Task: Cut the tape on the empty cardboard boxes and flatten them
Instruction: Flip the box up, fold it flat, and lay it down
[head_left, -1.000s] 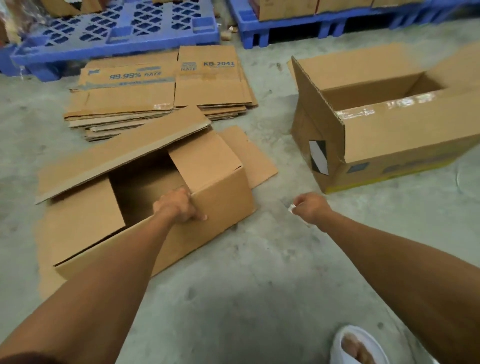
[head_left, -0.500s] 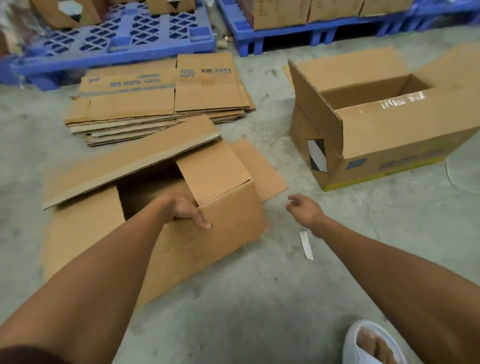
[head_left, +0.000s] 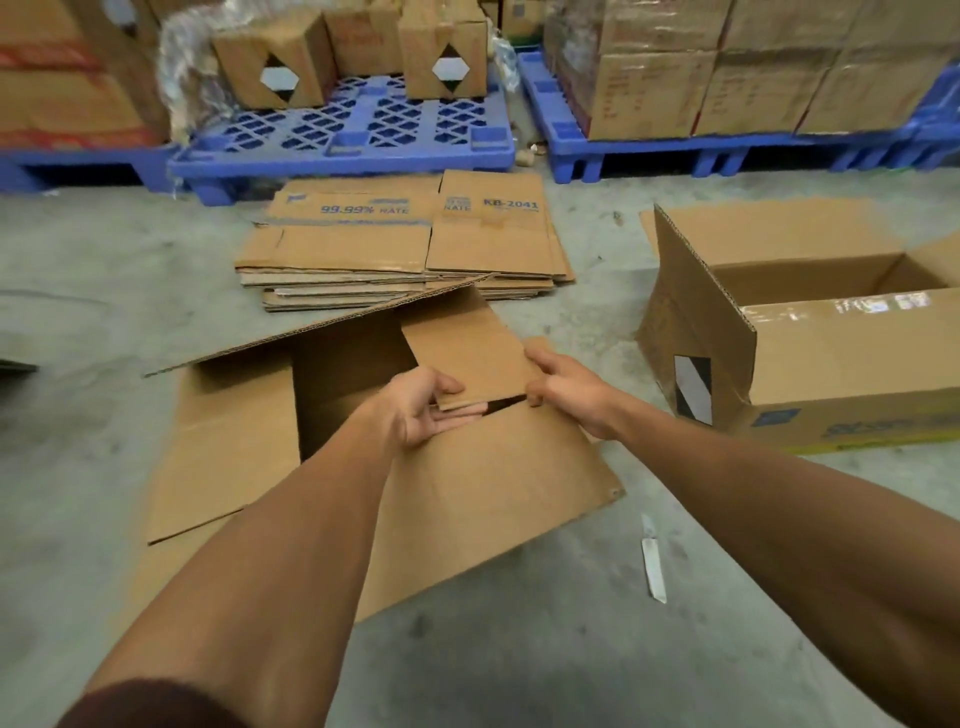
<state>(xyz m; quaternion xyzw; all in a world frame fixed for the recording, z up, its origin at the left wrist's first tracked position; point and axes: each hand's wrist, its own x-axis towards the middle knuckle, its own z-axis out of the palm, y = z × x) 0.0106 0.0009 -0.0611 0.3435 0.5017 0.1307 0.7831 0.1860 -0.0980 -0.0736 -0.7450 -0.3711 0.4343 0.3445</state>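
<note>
Left hand (head_left: 423, 410) and right hand (head_left: 566, 392) both grip the open cardboard box's (head_left: 467, 493) short flap (head_left: 467, 358). A box cutter (head_left: 653, 558) lies at four o'clock.

A half-collapsed box (head_left: 467, 493) lies on the floor (head_left: 519, 665) in front. Behind it sits a stack of flattened boxes (head_left: 410, 249), with pallets (head_left: 358, 150) beyond. An open box (head_left: 810, 353) stands to the right; a cutter (head_left: 653, 564) lies between them, nearer.

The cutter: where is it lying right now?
In the head view the cutter lies on the concrete floor, lower right of centre, just past the near right corner of the half-flattened box, untouched by either hand.
</note>
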